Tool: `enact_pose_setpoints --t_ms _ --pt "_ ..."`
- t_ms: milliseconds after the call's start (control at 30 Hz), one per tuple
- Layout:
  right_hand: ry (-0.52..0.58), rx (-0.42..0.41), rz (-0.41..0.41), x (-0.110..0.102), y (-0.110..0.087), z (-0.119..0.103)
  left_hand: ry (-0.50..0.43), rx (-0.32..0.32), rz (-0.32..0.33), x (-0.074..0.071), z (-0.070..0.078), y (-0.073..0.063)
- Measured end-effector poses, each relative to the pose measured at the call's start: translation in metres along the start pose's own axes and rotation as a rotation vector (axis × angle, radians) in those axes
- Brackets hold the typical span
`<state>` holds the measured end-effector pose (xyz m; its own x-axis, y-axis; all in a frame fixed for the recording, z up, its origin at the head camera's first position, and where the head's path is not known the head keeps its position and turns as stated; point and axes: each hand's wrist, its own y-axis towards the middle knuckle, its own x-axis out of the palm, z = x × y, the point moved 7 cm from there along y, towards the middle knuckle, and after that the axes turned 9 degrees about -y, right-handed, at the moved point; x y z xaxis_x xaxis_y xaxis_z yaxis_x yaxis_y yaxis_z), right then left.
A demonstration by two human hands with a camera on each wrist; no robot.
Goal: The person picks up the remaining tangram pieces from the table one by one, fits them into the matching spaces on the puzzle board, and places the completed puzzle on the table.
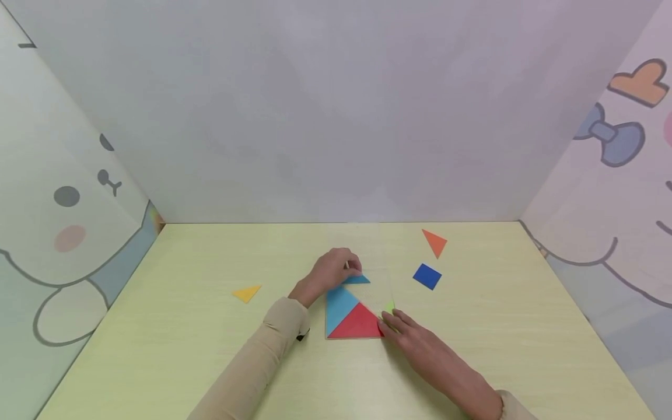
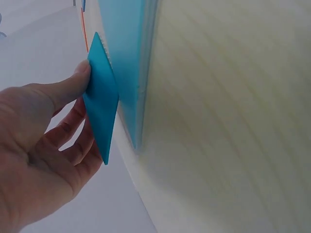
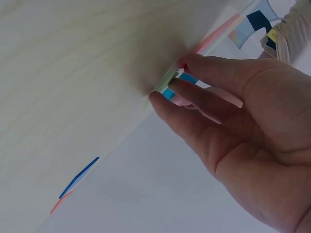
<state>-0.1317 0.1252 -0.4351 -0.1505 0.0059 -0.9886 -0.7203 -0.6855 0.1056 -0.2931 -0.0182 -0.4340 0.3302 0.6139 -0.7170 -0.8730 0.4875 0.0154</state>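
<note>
In the head view a light blue triangle (image 1: 338, 305) and a red triangle (image 1: 358, 324) lie edge to edge on the table. My left hand (image 1: 336, 269) pinches a teal flat tangram piece (image 2: 102, 99) between thumb and fingers, tilted just beyond the light blue triangle. Its full outline is partly hidden by the fingers. My right hand (image 1: 420, 347) has its fingers extended, fingertips touching the right corner of the red triangle and beside a light green piece (image 1: 389, 305), mostly hidden by the hand.
An orange triangle (image 1: 435, 242) and a dark blue square (image 1: 427, 276) lie at the far right of the table. A yellow triangle (image 1: 247, 293) lies to the left of my left forearm. White walls (image 1: 336, 116) border the table's back and sides.
</note>
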Motion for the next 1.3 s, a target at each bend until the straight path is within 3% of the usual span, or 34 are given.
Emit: enact_pose_setpoints --t_ms 533,833,1067,1300 --pt "0.008 -0.002 0.004 -0.001 0.001 0.001 0.15 0.101 0.019 0.003 0.006 -0.006" --pt "-0.019 -0.017 0.022 -0.002 0.0 -0.001 0.227 0.171 -0.009 0.007 0.007 -0.015" --pt "-0.023 -0.016 0.029 -0.002 -0.001 -0.001 0.258 0.222 -0.018 0.009 0.009 -0.021" --pt "-0.024 -0.015 0.033 -0.002 -0.001 -0.001 0.259 0.229 -0.028 0.01 0.008 -0.024"
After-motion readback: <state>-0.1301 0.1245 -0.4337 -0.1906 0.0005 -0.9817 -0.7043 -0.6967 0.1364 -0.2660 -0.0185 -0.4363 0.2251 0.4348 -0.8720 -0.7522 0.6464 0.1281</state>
